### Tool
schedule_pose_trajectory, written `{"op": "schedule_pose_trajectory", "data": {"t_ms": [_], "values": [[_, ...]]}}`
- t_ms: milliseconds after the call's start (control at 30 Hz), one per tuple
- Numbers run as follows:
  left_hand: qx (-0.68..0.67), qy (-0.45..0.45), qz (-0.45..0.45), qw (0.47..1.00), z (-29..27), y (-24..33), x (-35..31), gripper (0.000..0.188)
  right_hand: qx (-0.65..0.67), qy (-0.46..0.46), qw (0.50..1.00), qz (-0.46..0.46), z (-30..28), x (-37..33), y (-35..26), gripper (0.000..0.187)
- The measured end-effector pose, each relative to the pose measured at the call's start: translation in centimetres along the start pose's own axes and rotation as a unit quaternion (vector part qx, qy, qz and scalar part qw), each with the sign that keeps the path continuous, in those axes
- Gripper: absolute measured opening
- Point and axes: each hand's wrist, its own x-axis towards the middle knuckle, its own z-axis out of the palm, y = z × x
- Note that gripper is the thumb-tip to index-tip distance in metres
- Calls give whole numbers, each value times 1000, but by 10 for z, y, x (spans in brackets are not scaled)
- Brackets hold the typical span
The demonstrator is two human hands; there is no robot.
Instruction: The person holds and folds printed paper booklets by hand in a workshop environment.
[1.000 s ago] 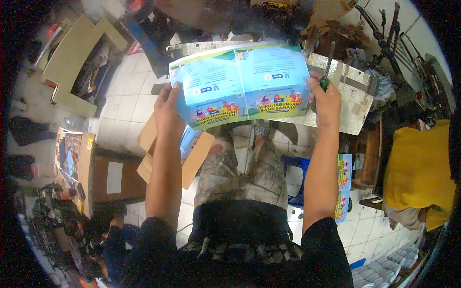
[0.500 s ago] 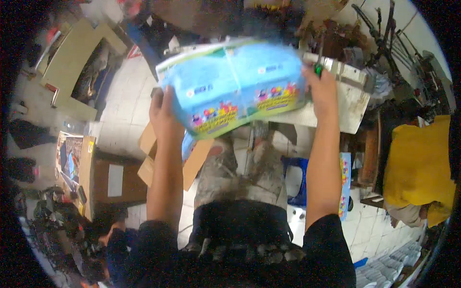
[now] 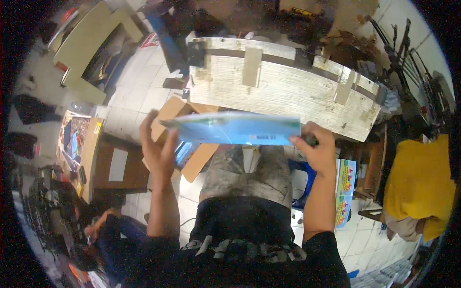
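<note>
A flat stack of blue printed cardboard pieces [image 3: 235, 129] is held level in front of me, seen almost edge-on and blurred; its kind is not certain. My left hand [image 3: 161, 144] grips its left end, fingers and thumb on either side. At the right end, my right hand [image 3: 314, 146] pinches the stack and also has a small dark object [image 3: 311, 140] in it, too unclear to name. Below the left part of the stack stands an open cardboard box [image 3: 201, 163] with its flaps out and blue printed things [image 3: 185, 153] inside.
Beyond the stack lies a worn white wooden bench [image 3: 283, 81]. A blue plastic stool [image 3: 302, 185] and another blue printed pack [image 3: 345, 192] are to my right, near a yellow cloth [image 3: 418, 182]. A brown carton [image 3: 117, 168] stands left; another person's arm [image 3: 103, 221] shows below it.
The stack has come down and nearer to me, tilting from its broad printed face to nearly edge-on. Both hands moved with it, and the white bench is now uncovered behind it.
</note>
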Motion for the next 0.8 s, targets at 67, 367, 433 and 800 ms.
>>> {"op": "schedule_pose_trajectory", "data": {"t_ms": [67,367,433,800], "values": [[206,-110,279,932,0,38,-10,57,-3,-19,997,-77,5,-5,-4,22],[79,-232,380,892,-7,75,-44,25,-83,45,933,-346,24,-34,-45,18],[71,-229,384,892,-10,76,-47,25,-105,62,925,-361,25,-40,-50,16],[42,-226,409,883,-24,81,-53,23,-119,95,919,-364,26,-47,-66,16]]}}
